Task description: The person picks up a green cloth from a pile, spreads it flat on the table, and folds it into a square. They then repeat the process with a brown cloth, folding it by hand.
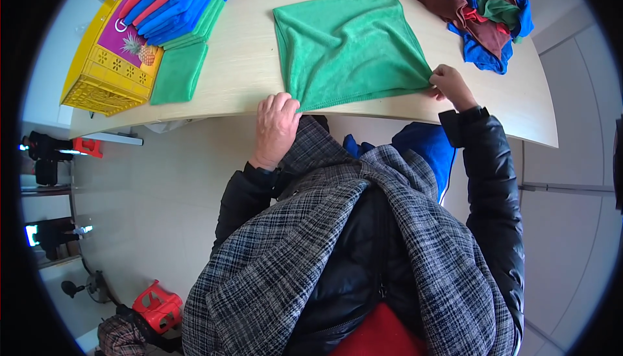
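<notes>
A green towel (354, 51) lies spread on the table in front of me, with soft wrinkles across its middle. My left hand (277, 127) pinches its near left corner at the table's front edge. At the near right corner, my right hand (450, 86) is closed on the cloth between thumb and fingers. The fingertips of both hands are partly hidden by the hands themselves. To the left, a stack of folded towels (185, 15) in blue, red and green rises beside a folded green towel (179, 74).
A yellow basket (107, 86) with a purple panel stands at the table's left end. Crumpled brown, blue, red and green cloths (483, 12) are heaped at the far right. The pale table (243, 64) has a curved front edge. A red stool (158, 305) is on the floor behind left.
</notes>
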`<state>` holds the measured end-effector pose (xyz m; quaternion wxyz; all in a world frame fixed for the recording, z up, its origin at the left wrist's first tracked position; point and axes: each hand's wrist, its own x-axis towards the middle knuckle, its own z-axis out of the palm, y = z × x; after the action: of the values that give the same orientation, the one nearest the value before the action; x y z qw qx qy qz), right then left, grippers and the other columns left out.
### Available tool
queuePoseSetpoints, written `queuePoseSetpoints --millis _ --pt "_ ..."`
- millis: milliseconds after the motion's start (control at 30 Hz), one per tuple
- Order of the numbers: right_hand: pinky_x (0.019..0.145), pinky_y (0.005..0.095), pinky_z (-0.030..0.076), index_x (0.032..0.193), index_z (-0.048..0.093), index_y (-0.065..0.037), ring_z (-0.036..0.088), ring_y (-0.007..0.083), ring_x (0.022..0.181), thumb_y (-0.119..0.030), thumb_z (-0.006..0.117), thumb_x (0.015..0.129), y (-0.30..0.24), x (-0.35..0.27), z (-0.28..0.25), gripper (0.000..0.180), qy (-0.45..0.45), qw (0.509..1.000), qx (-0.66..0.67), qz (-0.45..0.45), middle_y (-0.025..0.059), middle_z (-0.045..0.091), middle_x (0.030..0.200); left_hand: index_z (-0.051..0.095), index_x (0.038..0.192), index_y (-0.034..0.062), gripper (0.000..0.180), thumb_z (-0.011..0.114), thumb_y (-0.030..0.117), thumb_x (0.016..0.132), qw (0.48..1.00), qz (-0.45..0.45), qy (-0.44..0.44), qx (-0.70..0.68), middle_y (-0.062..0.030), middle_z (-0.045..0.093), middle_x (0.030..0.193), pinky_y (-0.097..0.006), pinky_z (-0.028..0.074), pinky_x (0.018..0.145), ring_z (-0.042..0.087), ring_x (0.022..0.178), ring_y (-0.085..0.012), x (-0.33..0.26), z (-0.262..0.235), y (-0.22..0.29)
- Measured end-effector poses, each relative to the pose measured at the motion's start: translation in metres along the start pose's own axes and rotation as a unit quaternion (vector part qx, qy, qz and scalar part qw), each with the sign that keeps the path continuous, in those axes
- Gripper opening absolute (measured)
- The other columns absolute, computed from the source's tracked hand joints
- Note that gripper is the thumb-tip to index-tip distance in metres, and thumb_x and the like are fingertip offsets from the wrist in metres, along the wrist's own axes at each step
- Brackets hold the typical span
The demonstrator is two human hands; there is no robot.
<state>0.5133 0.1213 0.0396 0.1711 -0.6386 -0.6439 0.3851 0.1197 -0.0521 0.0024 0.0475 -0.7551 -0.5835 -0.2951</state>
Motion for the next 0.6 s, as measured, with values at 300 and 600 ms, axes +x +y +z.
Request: queuePoseSetpoints --millis 300,600 --pt "0.062 0.0245 0.053 0.117 0.062 -0.006 0.062 0.0113 0.064 -0.01 0.056 0.093 -0.049 -0.044 -0.053 0.025 0.015 0.971 0.23 -0.07 0.004 0.063 0.083 0.056 0.094 0.0031 0.022 0.067 -0.006 0.076 0.984 0.043 0.13 -0.113 -0.0117 0.061 0.094 -0.041 0.05 0.074 0.06 0.085 -0.0318 0.036 -0.048 -0.001" --pt "0.085 0.0251 0.054 0.126 0.061 -0.001 0.066 0.0112 0.088 -0.006 0.056 0.098 -0.156 -0.051 -0.142 0.029 -0.07 0.874 0.41 -0.249 0.006 0.067 0.105 0.058 0.096 0.0035 0.014 0.068 0.0 0.088 0.947 0.03 0.219 -0.232 0.0 0.056 0.082 -0.024 0.044 0.064 0.05 0.069 -0.0083 0.16 -0.146 -0.031"
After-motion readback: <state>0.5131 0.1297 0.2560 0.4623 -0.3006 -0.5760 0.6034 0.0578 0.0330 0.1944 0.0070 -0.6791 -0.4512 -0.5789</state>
